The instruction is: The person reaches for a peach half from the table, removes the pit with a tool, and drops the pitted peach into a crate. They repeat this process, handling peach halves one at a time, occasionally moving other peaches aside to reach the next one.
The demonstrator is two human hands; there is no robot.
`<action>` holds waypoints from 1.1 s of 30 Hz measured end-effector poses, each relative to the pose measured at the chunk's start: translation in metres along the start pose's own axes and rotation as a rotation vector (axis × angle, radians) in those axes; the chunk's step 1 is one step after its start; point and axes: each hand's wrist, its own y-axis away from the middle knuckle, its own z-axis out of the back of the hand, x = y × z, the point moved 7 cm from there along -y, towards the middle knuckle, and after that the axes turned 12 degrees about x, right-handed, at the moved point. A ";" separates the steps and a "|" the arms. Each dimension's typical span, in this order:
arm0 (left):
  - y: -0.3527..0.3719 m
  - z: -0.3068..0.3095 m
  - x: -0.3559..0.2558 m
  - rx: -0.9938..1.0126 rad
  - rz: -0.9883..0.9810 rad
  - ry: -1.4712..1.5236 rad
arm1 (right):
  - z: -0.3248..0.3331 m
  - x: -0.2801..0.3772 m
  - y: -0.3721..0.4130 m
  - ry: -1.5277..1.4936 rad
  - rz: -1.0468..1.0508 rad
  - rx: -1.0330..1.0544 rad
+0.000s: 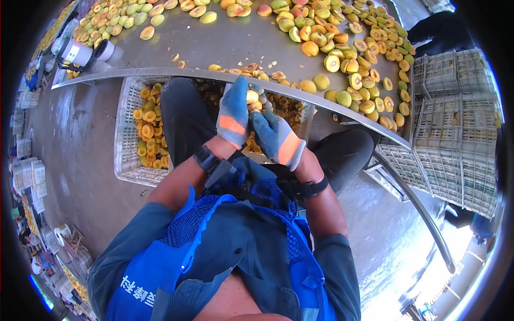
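Both hands wear blue-coated gloves with grey and orange cuffs, and they meet just in front of the table edge. Between them is a pale yellow peach (252, 97), partly covered by the fingers. My left hand (234, 109) is closed around its left side, thumb and fingers pointing up. From the lower right, my right hand (274, 136) grips it too, with the fingers curled around it. Below the hands, a white plastic crate (122, 134) of orange-yellow peach halves (150, 125) stands partly under the table between and beside my knees.
The metal table (209, 45) carries piles of peach halves (369, 69), and pit scraps lie along its raised front edge. A white cup-like container (76, 52) stands at the left end. Stacked crates (450, 125) rise at right, beside a curved metal bar (420, 208).
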 end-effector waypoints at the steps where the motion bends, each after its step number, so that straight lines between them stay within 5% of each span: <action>1: 0.000 0.000 0.003 0.003 0.024 0.045 | 0.000 -0.003 -0.003 -0.007 0.006 0.010; 7: 0.011 -0.017 0.004 0.147 0.006 0.313 | 0.001 0.009 0.009 -0.226 0.114 0.197; 9: 0.013 -0.017 -0.003 0.116 -0.016 0.224 | -0.006 0.015 0.018 -0.480 -0.118 0.266; 16: 0.008 -0.010 0.003 0.012 0.017 0.187 | -0.009 0.008 0.001 -0.268 0.024 0.064; 27: 0.014 -0.010 0.000 0.124 -0.056 -0.061 | -0.019 0.003 0.016 -0.905 -0.128 0.394; 30: 0.015 -0.007 0.004 0.175 -0.044 -0.082 | -0.024 0.006 0.022 -0.935 -0.118 0.490; 33: 0.012 -0.002 0.012 0.293 -0.051 -0.122 | -0.017 0.004 0.022 -0.739 -0.053 0.377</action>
